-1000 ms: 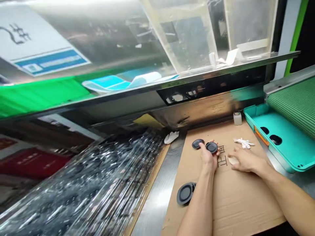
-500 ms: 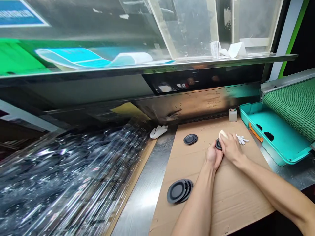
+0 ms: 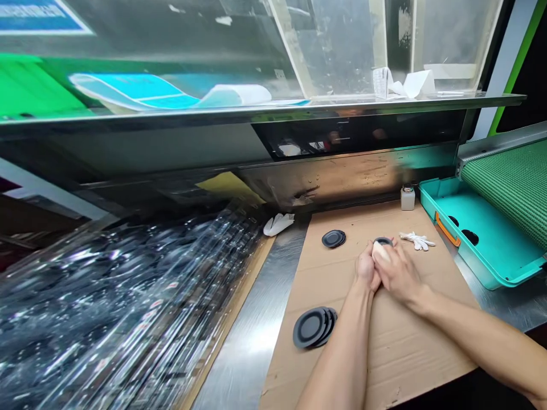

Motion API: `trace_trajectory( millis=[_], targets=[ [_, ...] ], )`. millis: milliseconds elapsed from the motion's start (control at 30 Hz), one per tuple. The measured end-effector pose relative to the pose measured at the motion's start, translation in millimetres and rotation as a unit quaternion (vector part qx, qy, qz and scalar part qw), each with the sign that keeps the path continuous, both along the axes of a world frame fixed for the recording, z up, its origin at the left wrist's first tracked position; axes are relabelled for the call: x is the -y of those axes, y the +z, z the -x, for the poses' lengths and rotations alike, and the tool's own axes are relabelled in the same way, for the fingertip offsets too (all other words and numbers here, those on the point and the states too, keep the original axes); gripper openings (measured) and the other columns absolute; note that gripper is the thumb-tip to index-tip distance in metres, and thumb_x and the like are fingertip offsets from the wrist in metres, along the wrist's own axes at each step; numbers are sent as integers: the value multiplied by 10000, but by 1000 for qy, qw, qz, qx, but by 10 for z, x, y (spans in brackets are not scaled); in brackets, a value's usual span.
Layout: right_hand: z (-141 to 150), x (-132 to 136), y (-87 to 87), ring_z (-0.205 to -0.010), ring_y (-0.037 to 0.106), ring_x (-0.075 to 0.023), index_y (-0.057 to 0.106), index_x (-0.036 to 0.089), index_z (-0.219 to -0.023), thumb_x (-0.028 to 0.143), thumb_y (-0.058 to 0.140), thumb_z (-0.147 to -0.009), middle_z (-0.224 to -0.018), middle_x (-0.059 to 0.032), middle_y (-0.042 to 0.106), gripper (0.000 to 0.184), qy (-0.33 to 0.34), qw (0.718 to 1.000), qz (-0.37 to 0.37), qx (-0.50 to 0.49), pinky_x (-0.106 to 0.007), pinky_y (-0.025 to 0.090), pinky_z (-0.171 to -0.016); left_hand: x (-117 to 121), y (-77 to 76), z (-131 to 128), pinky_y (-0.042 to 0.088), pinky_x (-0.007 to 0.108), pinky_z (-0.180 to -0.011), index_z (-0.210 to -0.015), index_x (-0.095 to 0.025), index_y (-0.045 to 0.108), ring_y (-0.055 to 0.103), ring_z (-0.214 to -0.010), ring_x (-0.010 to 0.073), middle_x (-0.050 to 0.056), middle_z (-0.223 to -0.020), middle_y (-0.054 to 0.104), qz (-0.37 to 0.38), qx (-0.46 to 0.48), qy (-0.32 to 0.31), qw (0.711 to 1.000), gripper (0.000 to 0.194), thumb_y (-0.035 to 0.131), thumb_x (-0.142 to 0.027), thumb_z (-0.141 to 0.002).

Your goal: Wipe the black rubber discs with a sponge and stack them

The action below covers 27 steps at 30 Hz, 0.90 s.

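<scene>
My left hand [image 3: 366,267] is closed around the near edge of a small black disc [image 3: 383,241] with a raised rim, held just above the cardboard [image 3: 410,336]. My right hand [image 3: 399,272] presses a cream-coloured wiping pad [image 3: 380,252] against the disc's face; its fingers cover part of both. To the left lies a small stack of black discs [image 3: 332,238]. Nearer to me, several larger black discs [image 3: 309,328] overlap in a row beside my left forearm. A white glove [image 3: 417,241] lies just beyond my right hand.
A small white bottle [image 3: 407,198] stands at the cardboard's far edge. On the right is a teal tray [image 3: 491,273] holding black pieces, under a green conveyor belt [image 3: 513,179]. Clear plastic-wrapped dark parts [image 3: 141,307] fill the left. A metal shelf [image 3: 256,111] crosses above.
My right hand has come up from the cardboard with the pad and brought it onto the disc in my left hand. Within the last half second the pad moved nearer to me across the disc.
</scene>
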State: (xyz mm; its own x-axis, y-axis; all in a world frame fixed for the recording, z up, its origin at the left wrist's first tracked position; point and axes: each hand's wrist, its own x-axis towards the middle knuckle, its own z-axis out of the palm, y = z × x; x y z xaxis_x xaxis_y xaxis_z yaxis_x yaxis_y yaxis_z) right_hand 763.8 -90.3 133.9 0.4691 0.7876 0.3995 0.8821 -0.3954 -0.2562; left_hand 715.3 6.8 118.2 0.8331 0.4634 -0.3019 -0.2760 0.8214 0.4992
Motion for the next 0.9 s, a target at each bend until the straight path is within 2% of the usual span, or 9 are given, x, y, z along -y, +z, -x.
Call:
trace_trajectory(
  millis=[133, 233, 333, 400, 500, 600, 700, 767, 900],
  targets=[
    [-236, 39, 58, -1136, 509, -291, 623, 194, -1299, 304, 444, -1001, -1256, -138, 617, 366, -63, 993, -85, -59, -422, 428, -997, -12, 7, -17, 576, 388, -926, -974, -125, 683, 716, -908, 200, 110, -945, 744, -14, 10, 40, 999, 298, 417, -254, -1016],
    [-315, 144, 130, -1211, 524, -279, 525, 147, -1392, 326, 593, -918, -1318, -161, 579, 512, -28, 983, -144, -106, -400, 430, -1033, -34, 16, -37, 583, 377, -883, -1040, -121, 680, 713, -865, 192, 107, -920, 742, -17, 11, 38, 999, 312, 398, -255, -1025],
    [-297, 259, 191, -1176, 573, -279, 585, 171, -1314, 323, 722, -805, -1269, -132, 630, 548, 25, 979, -87, -184, -409, 438, -1021, -34, 7, -46, 572, 357, -883, -1064, -124, 679, 717, -902, 200, 114, -939, 742, -27, 11, 32, 999, 305, 408, -258, -1022],
    [-285, 291, 210, -1109, 612, -262, 644, 206, -1234, 341, 718, -806, -1205, -87, 679, 454, 47, 966, -57, -246, -389, 458, -972, -10, -14, -49, 558, 375, -917, -1063, -120, 678, 715, -958, 219, 130, -983, 741, -38, 20, 25, 999, 292, 431, -267, -1013],
    [-296, 244, 183, -944, 653, -212, 701, 206, -1104, 378, 620, -875, -1052, -46, 725, 297, 50, 939, -91, -327, -330, 486, -845, 41, -53, -57, 529, 401, -974, -1049, -107, 679, 706, -1007, 234, 138, -1011, 739, -64, 31, 24, 997, 275, 461, -266, -999],
    [-325, 168, 124, -845, 655, -193, 720, 167, -1003, 377, 600, -866, -942, -47, 735, 278, 39, 909, -140, -390, -304, 489, -772, 58, -73, -53, 514, 410, -999, -1040, -105, 684, 705, -1017, 238, 134, -995, 741, -87, 23, 29, 995, 254, 492, -261, -982],
    [-374, 177, 105, -817, 665, -200, 753, 159, -929, 362, 632, -826, -889, -50, 745, 258, 74, 889, -86, -444, -293, 491, -729, 39, -66, -34, 527, 436, -980, -1025, -113, 681, 708, -1020, 254, 150, -1011, 744, -84, 10, 10, 996, 252, 518, -297, -969],
    [-407, 207, 116, -851, 676, -215, 775, 174, -915, 331, 648, -814, -905, -53, 753, 226, 67, 901, -59, -424, -299, 494, -746, 31, -56, -31, 545, 449, -949, -996, -115, 675, 713, -995, 256, 151, -993, 745, -82, 1, 2, 997, 260, 510, -315, -977],
    [-428, 199, 118, -907, 681, -219, 784, 199, -931, 271, 631, -833, -935, -49, 762, 195, 6, 944, -117, -308, -317, 493, -838, 42, -50, -51, 555, 401, -934, -928, -110, 675, 718, -898, 204, 106, -889, 737, -79, -20, 32, 996, 276, 455, -257, -1006]
  ],
)
